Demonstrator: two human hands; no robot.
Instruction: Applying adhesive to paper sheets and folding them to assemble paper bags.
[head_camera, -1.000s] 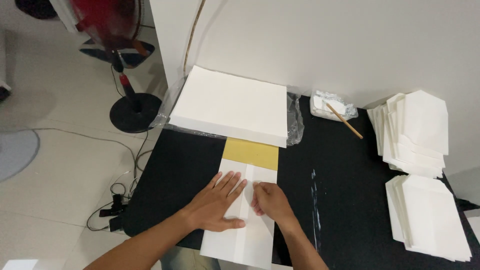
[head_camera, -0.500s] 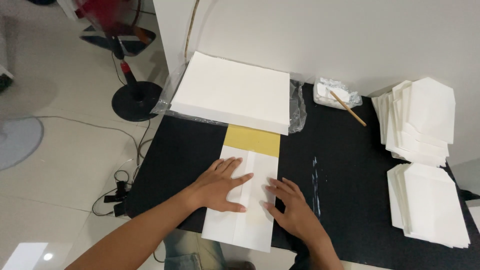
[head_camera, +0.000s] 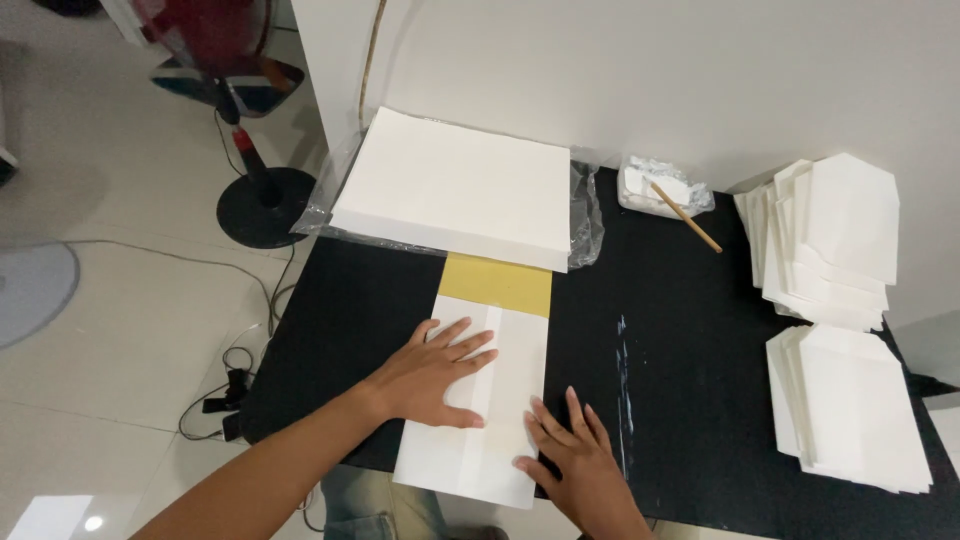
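left hand (head_camera: 435, 375) and right hand (head_camera: 575, 462) press flat, fingers wide, on the folded white sheet (head_camera: 478, 400), yellow board (head_camera: 498, 284) peeking above it, finished pieces stacked far right.

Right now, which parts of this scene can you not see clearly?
Head view only:
- Folded paper: parts hidden under left hand and right hand.
- Yellow sheet: top hidden under paper stack.
- Fan: cut by top edge.
- Small tray: contents too small.

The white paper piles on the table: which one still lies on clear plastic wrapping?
The large flat stack at the back, beside the wall; the two piles of folded pieces at right lie directly on the black table.
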